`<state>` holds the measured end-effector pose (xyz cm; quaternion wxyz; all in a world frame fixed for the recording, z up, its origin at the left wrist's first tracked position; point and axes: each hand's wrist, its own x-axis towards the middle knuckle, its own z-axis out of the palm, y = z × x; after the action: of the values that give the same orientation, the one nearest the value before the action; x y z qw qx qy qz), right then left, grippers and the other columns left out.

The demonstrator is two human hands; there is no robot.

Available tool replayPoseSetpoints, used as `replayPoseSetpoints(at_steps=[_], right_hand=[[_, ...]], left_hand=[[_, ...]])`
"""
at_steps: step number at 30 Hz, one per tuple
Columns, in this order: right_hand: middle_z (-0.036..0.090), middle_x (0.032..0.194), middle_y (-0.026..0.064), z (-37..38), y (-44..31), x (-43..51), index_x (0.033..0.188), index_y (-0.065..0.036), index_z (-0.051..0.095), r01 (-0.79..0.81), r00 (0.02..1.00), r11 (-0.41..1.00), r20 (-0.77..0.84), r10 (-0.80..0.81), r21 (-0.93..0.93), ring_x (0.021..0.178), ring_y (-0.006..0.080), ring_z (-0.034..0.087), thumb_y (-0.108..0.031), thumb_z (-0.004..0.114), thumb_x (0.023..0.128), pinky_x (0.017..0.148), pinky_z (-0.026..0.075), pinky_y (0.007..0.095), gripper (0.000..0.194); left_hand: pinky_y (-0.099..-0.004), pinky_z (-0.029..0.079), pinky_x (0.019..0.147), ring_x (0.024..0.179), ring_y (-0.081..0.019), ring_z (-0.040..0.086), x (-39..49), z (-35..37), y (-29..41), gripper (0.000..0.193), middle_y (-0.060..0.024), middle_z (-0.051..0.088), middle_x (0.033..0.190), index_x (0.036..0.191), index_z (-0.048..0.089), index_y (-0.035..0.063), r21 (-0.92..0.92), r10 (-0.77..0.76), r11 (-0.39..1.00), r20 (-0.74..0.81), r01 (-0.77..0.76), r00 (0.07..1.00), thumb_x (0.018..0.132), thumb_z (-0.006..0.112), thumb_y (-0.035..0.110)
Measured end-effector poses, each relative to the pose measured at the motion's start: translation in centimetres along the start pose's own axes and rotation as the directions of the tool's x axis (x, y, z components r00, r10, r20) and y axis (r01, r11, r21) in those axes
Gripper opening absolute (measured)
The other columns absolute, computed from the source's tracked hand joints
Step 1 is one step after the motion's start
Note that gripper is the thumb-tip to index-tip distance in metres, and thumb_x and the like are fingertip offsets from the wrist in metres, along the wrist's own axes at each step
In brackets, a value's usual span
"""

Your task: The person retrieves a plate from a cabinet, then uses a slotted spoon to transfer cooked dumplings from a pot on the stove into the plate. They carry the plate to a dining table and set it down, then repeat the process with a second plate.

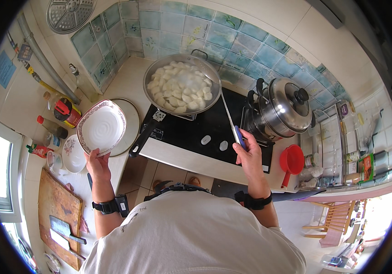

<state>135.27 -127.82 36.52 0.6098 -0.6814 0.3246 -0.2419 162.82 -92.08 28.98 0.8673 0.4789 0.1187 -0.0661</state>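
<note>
My left hand (99, 165) grips the near edge of a white plate with a patterned rim (102, 128), held left of the stove over a round lid (130, 113). Many pale dumplings (179, 87) fill a wide steel pan (147, 92) on the black gas stove (196, 135); a little steam hangs above them. In my right hand (249, 150) is the blue handle of a long metal utensil (228, 113). Its shaft runs up to the pan's right rim, where a clear or shiny round head seems to lie over the pan; its exact kind is hard to tell.
A lidded steel pot (280, 109) stands on the right burner, a red plastic ladle (291, 160) beside the stove. The pan's black handle (146, 137) juts toward me. At left are bottles (66, 111), a floral bowl (73, 154) and a cutting board (59, 202) with two cleavers (60, 226).
</note>
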Motion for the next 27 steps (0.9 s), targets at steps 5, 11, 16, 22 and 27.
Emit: replayPoseSetpoints(at_steps=[5,11,16,22,27], right_hand=[[0.055,0.079,0.0010,0.16,-0.11,0.00,0.135,-0.005,0.050,0.002,1.000,1.000,-0.007,-0.002,0.000,0.051,0.0040,0.045,-0.004,0.068,0.085,0.043,0.038,0.0190,0.053],[0.055,0.079,0.0013,0.21,-0.10,0.06,0.135,-0.004,0.049,-0.002,1.000,1.000,-0.013,0.002,-0.006,0.052,0.0041,0.046,-0.004,0.069,0.084,0.044,0.039,0.0190,0.055],[0.055,0.079,0.0015,0.22,-0.04,0.04,0.137,-0.004,0.048,-0.013,1.000,1.000,-0.016,0.013,0.007,0.052,0.0042,0.046,-0.003,0.068,0.084,0.044,0.039,0.0190,0.057],[0.055,0.079,0.0015,0.32,0.00,-0.01,0.137,-0.004,0.048,-0.024,1.000,1.000,-0.016,0.024,0.012,0.051,0.0042,0.046,-0.002,0.068,0.084,0.044,0.039,0.0192,0.056],[0.055,0.080,0.0015,0.41,-0.02,-0.06,0.137,-0.004,0.048,-0.030,0.999,0.999,-0.013,0.031,0.020,0.051,0.0041,0.046,-0.002,0.067,0.085,0.044,0.039,0.0193,0.055]], left_hand=[[-0.0389,0.055,0.088,0.108,-0.0243,0.061,0.46,-0.56,-0.23,0.051,-0.0077,0.055,0.125,0.135,0.042,0.0120,0.015,0.002,1.000,0.003,-0.002,1.000,0.085,0.051,0.003],[-0.0389,0.055,0.088,0.108,-0.0238,0.061,0.61,-0.87,-0.37,0.049,-0.0067,0.056,0.124,0.133,0.043,0.0124,0.014,0.003,1.000,0.010,-0.003,1.000,0.085,0.051,0.003],[-0.0380,0.058,0.081,0.102,-0.0225,0.062,0.41,-0.47,-0.25,0.049,-0.0062,0.056,0.121,0.132,0.042,0.0125,-0.005,0.002,1.000,-0.003,-0.002,1.000,0.085,0.050,0.002],[-0.0369,0.059,0.076,0.097,-0.0216,0.063,0.27,-0.20,-0.15,0.049,-0.0064,0.056,0.118,0.132,0.041,0.0123,-0.008,0.010,1.000,0.003,-0.010,1.000,0.085,0.049,0.000],[-0.0366,0.060,0.075,0.097,-0.0215,0.063,0.23,-0.16,-0.14,0.049,-0.0064,0.056,0.118,0.132,0.041,0.0123,-0.002,0.008,1.000,-0.005,-0.008,1.000,0.085,0.049,0.000]])
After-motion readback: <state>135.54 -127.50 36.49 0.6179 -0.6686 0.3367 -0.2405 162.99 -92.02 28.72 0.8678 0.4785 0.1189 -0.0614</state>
